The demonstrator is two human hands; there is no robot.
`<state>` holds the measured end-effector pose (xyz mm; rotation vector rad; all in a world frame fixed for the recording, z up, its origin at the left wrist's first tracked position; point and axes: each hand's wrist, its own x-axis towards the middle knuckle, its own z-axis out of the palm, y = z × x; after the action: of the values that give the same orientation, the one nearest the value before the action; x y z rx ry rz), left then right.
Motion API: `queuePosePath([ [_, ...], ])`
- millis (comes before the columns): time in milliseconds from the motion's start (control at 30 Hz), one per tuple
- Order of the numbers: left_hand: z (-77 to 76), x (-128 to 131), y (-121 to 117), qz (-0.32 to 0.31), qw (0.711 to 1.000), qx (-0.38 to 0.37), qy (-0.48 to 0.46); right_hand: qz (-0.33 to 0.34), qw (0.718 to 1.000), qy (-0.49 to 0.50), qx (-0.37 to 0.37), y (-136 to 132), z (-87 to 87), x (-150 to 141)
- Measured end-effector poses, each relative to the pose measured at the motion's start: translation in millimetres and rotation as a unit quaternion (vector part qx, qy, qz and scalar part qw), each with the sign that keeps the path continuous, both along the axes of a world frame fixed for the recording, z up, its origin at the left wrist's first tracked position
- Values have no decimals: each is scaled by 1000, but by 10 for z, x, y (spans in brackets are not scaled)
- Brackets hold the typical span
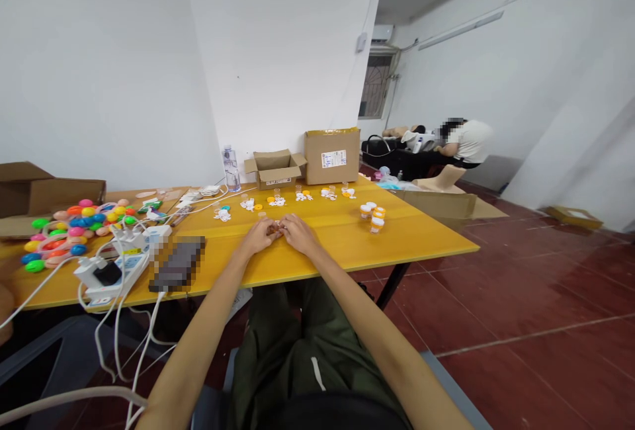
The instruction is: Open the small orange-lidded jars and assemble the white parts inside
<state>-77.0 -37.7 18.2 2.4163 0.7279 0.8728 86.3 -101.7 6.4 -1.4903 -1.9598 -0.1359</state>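
Near the front of the yellow table, my left hand and my right hand meet with curled fingertips. Both look pinched around something small and pale, too small to name. Just behind my left hand is a small clear cup. Beyond my hands runs a row of small white piece piles, accompanied by clear cups and by orange, white or teal ring-like lids. To the right of my hands, several small capped jars with white and orange parts stand grouped together.
An open carton, a closed carton and a water bottle line the back. At left lie colourful plastic eggs, a power strip with cables and a phone. A person bends over at far right.
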Motion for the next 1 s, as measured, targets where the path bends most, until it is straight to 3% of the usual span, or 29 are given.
queuePosePath([
  [467,-67,37,79,-5,997,-65,-28,-2,995,103,-5,34,-9,20],
  [1000,-40,29,47,27,997,-67,-19,35,971,228,-61,162,-69,54],
])
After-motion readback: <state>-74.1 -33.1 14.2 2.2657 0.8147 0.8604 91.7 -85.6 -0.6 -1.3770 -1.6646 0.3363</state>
